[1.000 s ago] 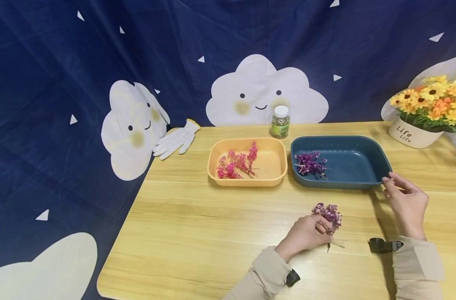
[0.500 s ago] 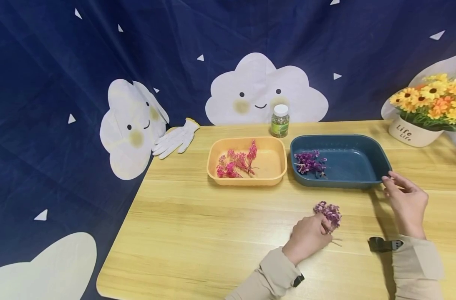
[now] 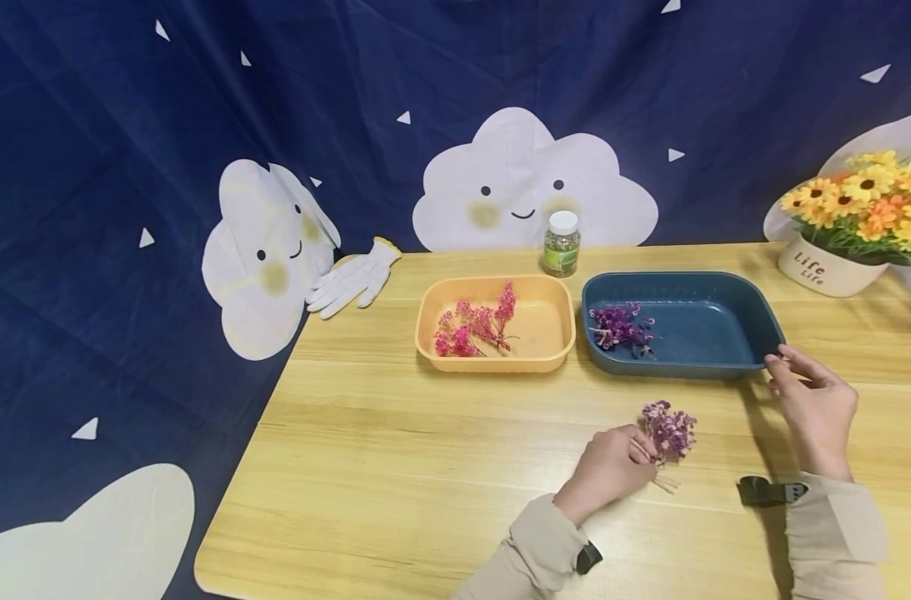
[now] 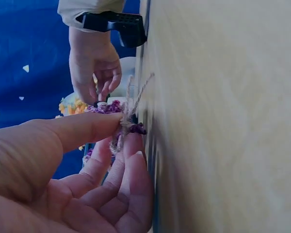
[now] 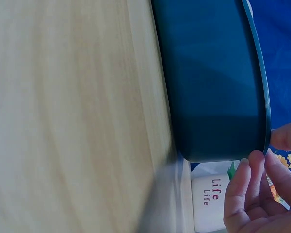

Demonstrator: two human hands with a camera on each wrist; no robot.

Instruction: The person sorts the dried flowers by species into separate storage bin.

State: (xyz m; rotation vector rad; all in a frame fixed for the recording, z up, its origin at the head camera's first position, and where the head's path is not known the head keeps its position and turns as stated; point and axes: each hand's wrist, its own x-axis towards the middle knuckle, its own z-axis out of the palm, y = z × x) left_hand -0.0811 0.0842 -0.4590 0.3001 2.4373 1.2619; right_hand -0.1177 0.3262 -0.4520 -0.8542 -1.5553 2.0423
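Note:
My left hand (image 3: 614, 468) pinches a small bunch of dried purple flowers (image 3: 669, 432) by its stems, just above the table. In the left wrist view, thumb and fingertips close on twine (image 4: 126, 121) around the stems, with loose ends sticking out. My right hand (image 3: 817, 410) grips the near right corner of the dark blue tray (image 3: 698, 329) by its rim. The right wrist view shows the thumb on one side of that rim and fingers (image 5: 254, 172) on the other. Another purple flower bunch (image 3: 618, 325) lies at the tray's left end.
Left of the blue tray stands an orange-yellow tray (image 3: 545, 321) with pink flower sprigs (image 3: 485, 323). Behind them is a white-lidded jar (image 3: 562, 246). A white glove (image 3: 356, 279) lies at the table's back left. A flowerpot (image 3: 830, 265) with yellow flowers stands back right, before a blue curtain.
The purple bunch in my left hand has shifted slightly right, and its flower heads show more beyond my fingers. My right hand stays on the blue tray's corner.

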